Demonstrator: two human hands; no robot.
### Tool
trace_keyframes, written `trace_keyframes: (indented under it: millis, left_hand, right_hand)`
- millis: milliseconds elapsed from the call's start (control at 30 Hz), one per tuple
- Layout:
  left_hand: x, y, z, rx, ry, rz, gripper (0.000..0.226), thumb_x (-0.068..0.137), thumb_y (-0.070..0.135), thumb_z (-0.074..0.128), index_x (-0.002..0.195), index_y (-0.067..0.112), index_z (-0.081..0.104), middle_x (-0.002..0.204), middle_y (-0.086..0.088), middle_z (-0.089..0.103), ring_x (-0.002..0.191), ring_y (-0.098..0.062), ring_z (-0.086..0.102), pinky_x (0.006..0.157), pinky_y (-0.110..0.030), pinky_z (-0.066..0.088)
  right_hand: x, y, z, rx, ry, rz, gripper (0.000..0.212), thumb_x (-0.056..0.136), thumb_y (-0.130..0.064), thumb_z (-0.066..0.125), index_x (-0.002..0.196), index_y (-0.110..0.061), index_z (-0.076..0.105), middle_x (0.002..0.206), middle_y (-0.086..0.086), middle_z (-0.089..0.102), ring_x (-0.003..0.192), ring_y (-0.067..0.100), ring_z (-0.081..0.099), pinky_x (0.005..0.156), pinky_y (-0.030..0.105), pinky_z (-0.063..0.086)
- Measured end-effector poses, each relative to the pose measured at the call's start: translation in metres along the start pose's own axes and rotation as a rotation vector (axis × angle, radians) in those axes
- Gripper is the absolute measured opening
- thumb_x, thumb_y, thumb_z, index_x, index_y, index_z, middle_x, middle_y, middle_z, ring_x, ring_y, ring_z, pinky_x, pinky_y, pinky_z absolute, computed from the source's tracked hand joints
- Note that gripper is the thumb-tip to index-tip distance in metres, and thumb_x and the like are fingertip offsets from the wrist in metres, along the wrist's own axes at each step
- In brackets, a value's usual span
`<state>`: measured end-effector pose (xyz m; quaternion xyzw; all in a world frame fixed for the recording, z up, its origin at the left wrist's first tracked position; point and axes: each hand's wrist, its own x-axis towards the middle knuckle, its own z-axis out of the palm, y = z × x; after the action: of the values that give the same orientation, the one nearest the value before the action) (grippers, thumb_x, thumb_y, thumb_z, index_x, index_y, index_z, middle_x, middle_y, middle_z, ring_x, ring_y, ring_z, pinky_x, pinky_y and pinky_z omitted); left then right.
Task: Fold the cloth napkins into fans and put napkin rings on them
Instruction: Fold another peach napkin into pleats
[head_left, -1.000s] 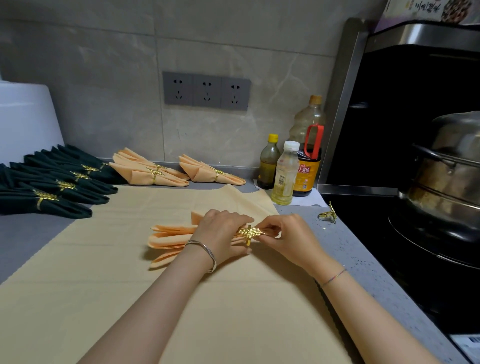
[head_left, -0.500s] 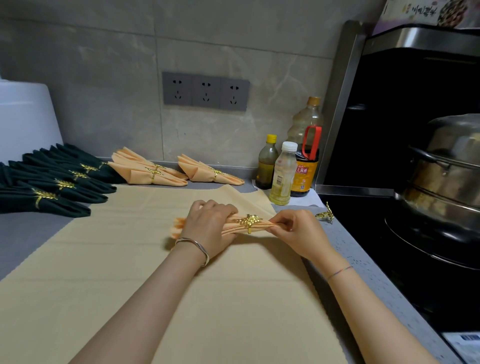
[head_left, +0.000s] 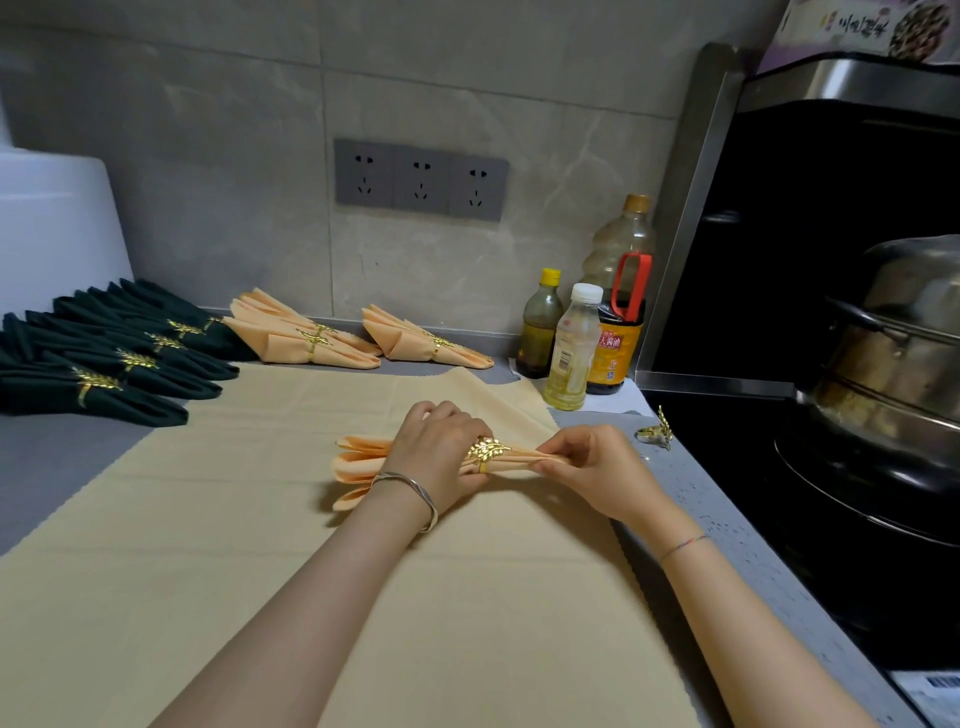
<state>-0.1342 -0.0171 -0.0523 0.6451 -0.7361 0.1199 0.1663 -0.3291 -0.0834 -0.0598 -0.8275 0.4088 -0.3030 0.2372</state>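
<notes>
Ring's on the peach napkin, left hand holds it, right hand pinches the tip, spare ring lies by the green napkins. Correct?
Not quite: the head view shows the spare ring on the counter by the stove, not by the green napkins. Rest stands: ring on peach napkin, left hand holding it, right hand pinching the tip.

The napkin (head_left: 358, 462) is coloured peach and its ring (head_left: 485, 451) is finished in gold with a leaf pattern; the napkins at the left (head_left: 104, 358) are coloured dark green, the cloth (head_left: 260, 545) beige

Peach napkin (head_left: 358, 462), middle beneath left hand (head_left: 436, 447)
</notes>
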Motion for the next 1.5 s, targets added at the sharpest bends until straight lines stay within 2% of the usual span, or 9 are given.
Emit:
trace_keyframes:
  millis: [200, 333, 467, 567, 800, 967, 1100, 1300, 1500]
  left_hand:
    - [0.002, 0.000, 0.000, 0.072, -0.041, -0.004, 0.041, 0.089, 0.049, 0.055, 0.127, 0.034, 0.052, 0.125, 0.009, 0.057, 0.122, -0.013, 0.039, 0.105, -0.031, 0.020]
    - [0.001, -0.012, -0.010, 0.171, -0.154, -0.026, 0.071, 0.081, 0.060, 0.060, 0.141, 0.032, 0.034, 0.139, 0.006, 0.046, 0.130, -0.017, 0.035, 0.109, -0.035, 0.019]
    - [-0.011, -0.051, -0.032, 0.151, -0.230, -0.060, 0.084, 0.077, 0.059, 0.065, 0.146, 0.034, 0.024, 0.148, 0.008, 0.033, 0.134, -0.016, 0.032, 0.109, -0.033, 0.023]
    - [-0.025, -0.072, -0.038, 0.053, -0.201, -0.073, 0.085, 0.076, 0.062, 0.065, 0.146, 0.037, 0.024, 0.150, 0.011, 0.031, 0.135, -0.014, 0.032, 0.109, -0.031, 0.026]
    - [-0.023, -0.105, -0.020, -0.303, -0.136, -0.266, 0.078, 0.083, 0.061, 0.057, 0.148, 0.034, 0.024, 0.150, 0.009, 0.036, 0.131, -0.014, 0.042, 0.103, -0.032, 0.040]
    - [-0.008, -0.134, 0.007, -0.271, -0.258, -0.386, 0.066, 0.095, 0.060, 0.028, 0.151, 0.027, 0.018, 0.154, 0.000, 0.030, 0.141, -0.019, 0.027, 0.114, -0.035, 0.023]
    - [-0.005, -0.152, 0.030, -0.070, -0.456, -0.343, 0.065, 0.097, 0.059, 0.017, 0.153, 0.028, 0.004, 0.160, 0.008, -0.002, 0.147, -0.014, -0.003, 0.119, -0.039, -0.001]
    - [-0.005, -0.153, 0.039, -0.049, -0.438, -0.324, 0.064, 0.097, 0.059, 0.015, 0.153, 0.030, -0.001, 0.159, 0.012, -0.011, 0.146, -0.011, -0.011, 0.119, -0.039, -0.006]
    - [-0.005, -0.155, 0.042, -0.045, -0.435, -0.330, 0.064, 0.097, 0.059, 0.014, 0.152, 0.031, -0.003, 0.158, 0.014, -0.013, 0.146, -0.011, -0.014, 0.119, -0.039, -0.007]
  right_hand:
    - [0.001, 0.003, -0.003, 0.029, -0.033, 0.031, 0.005, 0.079, -0.028, 0.075, 0.078, -0.032, 0.072, 0.071, -0.006, 0.070, 0.063, 0.007, 0.057, 0.064, 0.031, 0.050]
    - [-0.001, 0.010, -0.003, -0.082, -0.126, 0.079, 0.004, 0.080, -0.033, 0.073, 0.081, -0.032, 0.070, 0.080, -0.012, 0.070, 0.075, 0.006, 0.062, 0.075, 0.027, 0.053]
    - [-0.004, 0.002, 0.002, -0.139, -0.181, 0.035, 0.041, 0.079, -0.039, 0.073, 0.116, -0.040, 0.056, 0.111, -0.018, 0.061, 0.104, 0.001, 0.056, 0.091, 0.018, 0.044]
    - [-0.005, -0.015, 0.023, -0.080, -0.169, -0.026, 0.063, 0.078, -0.040, 0.073, 0.133, -0.034, 0.046, 0.124, -0.017, 0.053, 0.113, -0.001, 0.049, 0.096, 0.016, 0.040]
    - [0.012, -0.023, 0.046, -0.190, -0.030, -0.089, 0.042, 0.082, -0.038, 0.069, 0.121, -0.027, 0.060, 0.114, -0.015, 0.064, 0.103, 0.002, 0.057, 0.088, 0.017, 0.046]
    - [0.042, -0.017, 0.046, -0.134, -0.067, -0.023, 0.036, 0.085, -0.030, 0.068, 0.119, -0.022, 0.061, 0.107, -0.013, 0.064, 0.099, 0.004, 0.059, 0.081, 0.013, 0.042]
    - [0.110, -0.019, 0.046, -0.071, 0.028, -0.018, 0.035, 0.085, -0.022, 0.069, 0.118, -0.014, 0.061, 0.100, -0.006, 0.066, 0.091, 0.009, 0.062, 0.081, 0.023, 0.048]
    - [0.213, -0.017, 0.084, -0.103, 0.040, -0.016, 0.035, 0.084, -0.017, 0.069, 0.118, -0.011, 0.060, 0.110, 0.004, 0.066, 0.100, 0.018, 0.061, 0.089, 0.028, 0.046]
    - [0.259, 0.010, 0.129, -0.257, 0.050, 0.034, 0.037, 0.087, -0.032, 0.062, 0.123, -0.021, 0.062, 0.125, 0.002, 0.063, 0.115, 0.024, 0.055, 0.099, 0.035, 0.042]
